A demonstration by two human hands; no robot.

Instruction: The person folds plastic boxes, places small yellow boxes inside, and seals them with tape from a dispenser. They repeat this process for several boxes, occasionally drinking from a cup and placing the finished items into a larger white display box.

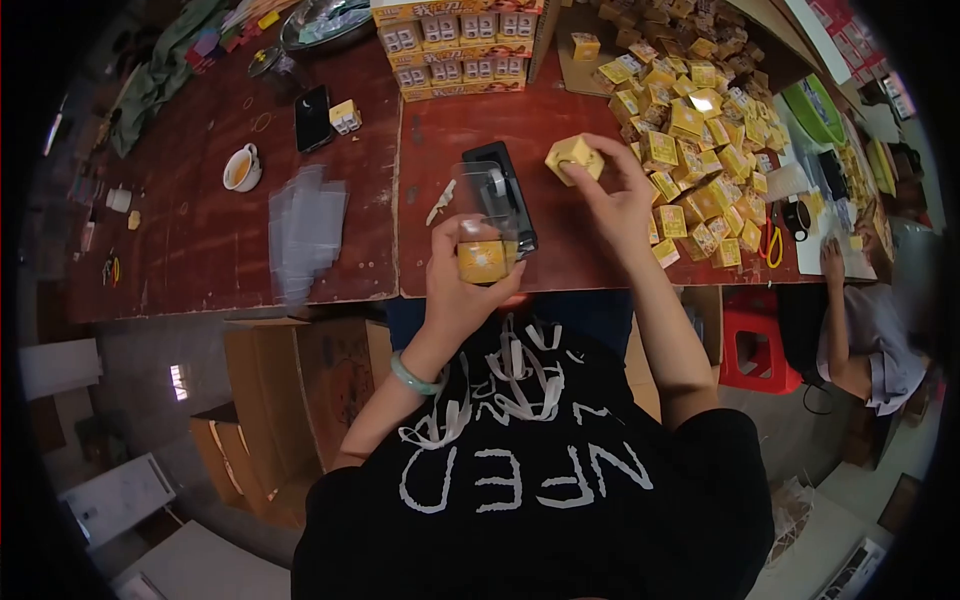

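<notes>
My left hand point(455, 292) is wrapped round a clear plastic sleeve point(486, 190), with a small yellow box point(483, 262) at its near end. The sleeve's far end stands up, see-through. Between the thumb and fingers of my right hand point(622, 205) is another small yellow box point(574, 160), held above the table to the right of the sleeve. A black tape dispenser point(514, 205) lies just beyond my left hand, partly seen through the sleeve. Beside it is a crumpled pale scrap point(440, 202).
A heap of yellow boxes point(690, 150) covers the right side. Flat clear sleeves point(305, 235), a cup point(242, 168) and a phone point(313, 118) lie left. Stacked display boxes point(460, 50) stand at the back. Yellow-handled scissors point(771, 245) lie right, near another person's arm point(838, 310).
</notes>
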